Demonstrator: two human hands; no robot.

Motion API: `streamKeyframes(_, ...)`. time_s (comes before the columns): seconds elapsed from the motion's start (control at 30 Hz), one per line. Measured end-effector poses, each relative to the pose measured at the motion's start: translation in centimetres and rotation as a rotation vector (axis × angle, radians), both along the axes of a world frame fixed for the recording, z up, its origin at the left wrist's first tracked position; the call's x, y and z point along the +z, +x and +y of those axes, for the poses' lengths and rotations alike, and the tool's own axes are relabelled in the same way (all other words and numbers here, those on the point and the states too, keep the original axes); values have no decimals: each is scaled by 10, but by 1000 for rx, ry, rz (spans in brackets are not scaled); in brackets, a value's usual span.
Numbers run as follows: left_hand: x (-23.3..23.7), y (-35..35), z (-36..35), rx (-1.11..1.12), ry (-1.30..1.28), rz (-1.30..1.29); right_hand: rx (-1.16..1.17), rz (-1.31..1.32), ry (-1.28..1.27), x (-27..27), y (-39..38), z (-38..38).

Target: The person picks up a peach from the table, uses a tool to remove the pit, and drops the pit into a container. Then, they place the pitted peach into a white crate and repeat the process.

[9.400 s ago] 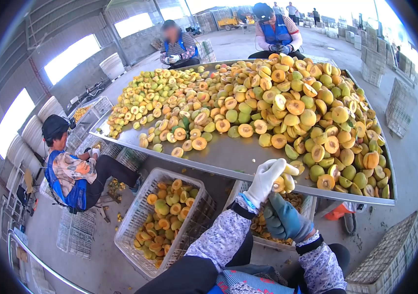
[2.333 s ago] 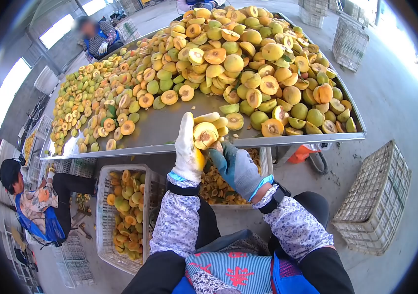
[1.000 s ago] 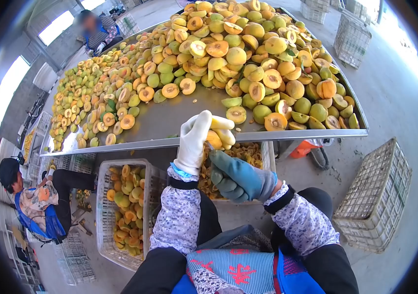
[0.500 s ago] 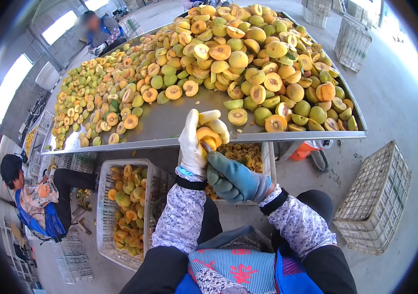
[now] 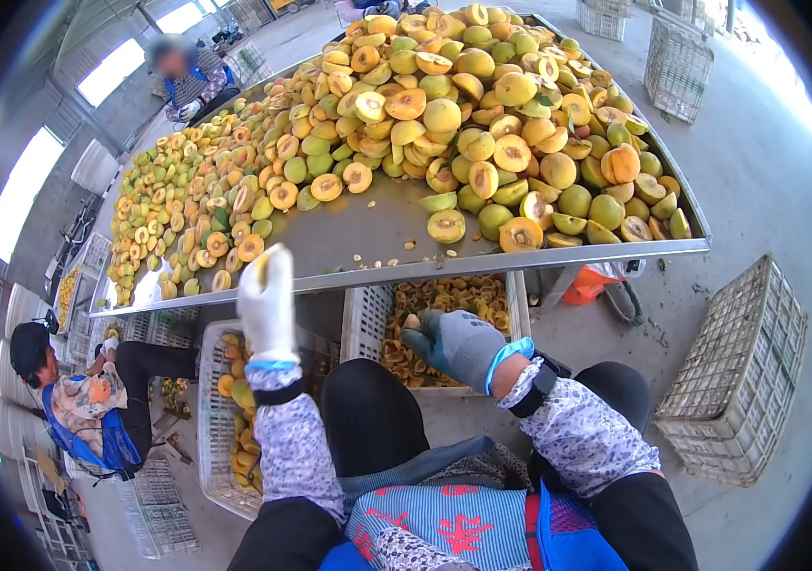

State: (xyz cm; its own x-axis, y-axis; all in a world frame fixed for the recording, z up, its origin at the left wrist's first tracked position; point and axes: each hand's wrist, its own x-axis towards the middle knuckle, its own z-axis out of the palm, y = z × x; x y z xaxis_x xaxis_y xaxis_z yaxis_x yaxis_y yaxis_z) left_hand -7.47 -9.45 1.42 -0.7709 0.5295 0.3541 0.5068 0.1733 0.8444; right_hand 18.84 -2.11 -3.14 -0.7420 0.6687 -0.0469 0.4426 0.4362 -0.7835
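Note:
My left hand (image 5: 268, 305), in a white glove, is raised at the table's near edge, above the left crate (image 5: 208, 428) of peach halves. Its back faces me and its fingers are blurred and partly hidden. My right hand (image 5: 466, 347), in a blue-grey glove, is closed over the middle crate (image 5: 358, 328) of cut peach pieces. A small brownish tip shows between thumb and fingers; I cannot tell what it is. Beyond both hands, halved peaches (image 5: 444, 114) lie heaped on the metal table (image 5: 349, 233), many with cut faces up.
Stacked plastic crates (image 5: 734, 371) stand at the right, and another crate stack (image 5: 677, 71) is farther back. A seated person (image 5: 92, 400) is at the left, with another person (image 5: 192, 81) beyond the table. An orange bag (image 5: 589, 284) hangs under the table's right side.
My hands have come apart. The left has moved left from the peach piece held between them; the right has dropped slightly toward the middle crate.

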Motion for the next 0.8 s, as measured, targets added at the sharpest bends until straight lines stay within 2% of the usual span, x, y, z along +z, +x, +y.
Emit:
streamKeyframes(0.03, 1, 21, 29, -162, 38, 8, 21, -14, 4, -3, 1, -1)
streamKeyframes(0.1, 18, 67, 85, -275, -175, -126, 57, -40, 12, -10, 3, 1)
streamKeyframes(0.17, 20, 88, 133, -341, -490, -1, 36, -47, 7, -9, 8, 5)
streamKeyframes(0.23, 5, 106, 165, -369, -758, 288, 33, -73, 8, -7, 15, 9)
streamKeyframes(0.27, -16, 100, 178, -416, -706, 430, 40, -93, 14, -5, 18, 12)
streamKeyframes(0.37, -9, 85, 179, -458, -534, 152, 28, -83, 9, 6, 27, 17)
streamKeyframes(0.4, -41, 56, 188, -546, -332, -14, 22, -68, 4, 9, 27, 19)
streamKeyframes(0.5, -14, 48, 145, -630, -313, -138, -191, 279, -38, 12, 23, 27)
streamKeyframes(0.53, -7, 45, 131, -677, -228, -287, -242, 268, -64, 8, 16, 36)
streamKeyframes(0.63, 29, 68, 86, -834, -44, -629, -398, 790, -465, 1, -3, 42)
streamKeyframes(0.7, 30, 84, 69, -1022, 93, -777, -367, 802, -580, 18, -4, 40)
streamKeyframes(0.77, 18, 102, 67, -1051, 128, -833, -300, 972, -471, 8, -17, 37)
streamKeyframes(0.8, 9, 109, 74, -1066, 274, -829, -294, 915, -308, 4, -18, 36)
